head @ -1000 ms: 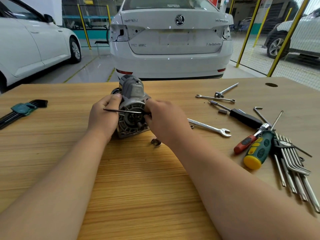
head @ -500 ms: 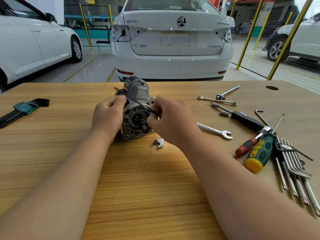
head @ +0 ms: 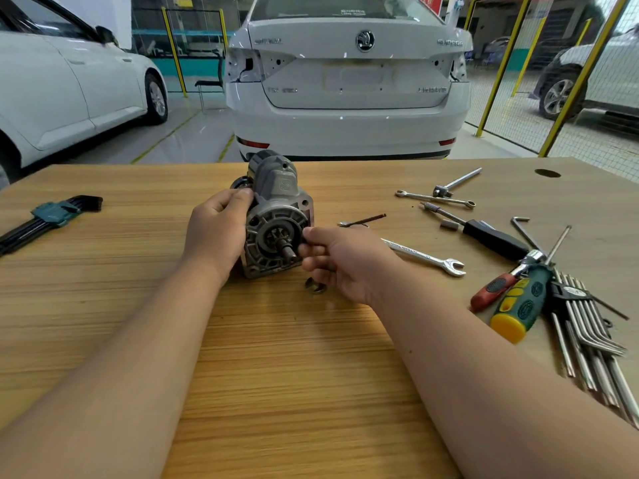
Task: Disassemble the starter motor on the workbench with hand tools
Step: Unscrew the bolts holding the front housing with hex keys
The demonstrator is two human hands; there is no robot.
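Gripping the starter motor (head: 278,216) from its L side, the left hand (head: 216,233) has its fingers curled over the housing just behind the front flange. Motor sits mid-workbench (head: 276,375), flange and pinion shaft (head: 287,252) facing the camera, grey cap on top at the rear. The right hand (head: 342,262) is at the flange's R edge, fingers curled in, thumb tip at the rim; can't tell whether it pinches the rim, some small part, or nothing. A small open-end spanner (head: 315,286) lies partly under that hand, just in front of the motor. Behind the hand a thin dark rod (head: 363,221) w/ a silvery end shows blurred, apart from the fingers; can't tell if it rests flat on the wood. R of it: a combination wrench (head: 425,259), a black-handled driver (head: 494,240) w/ a small metal sleeve (head: 448,224) beside its shank, then a slim wrench (head: 435,198) and a T-shaped socket tool (head: 456,183) further back. Near the R edge a red-handled screwdriver (head: 494,288) and a green/yellow screwdriver (head: 522,302) touch, next to a fanned set of long hex keys (head: 587,333). Far L, a second hex key set (head: 52,214) in a teal holder. Bkgd: rear of a white car (head: 349,81) beyond the bench.
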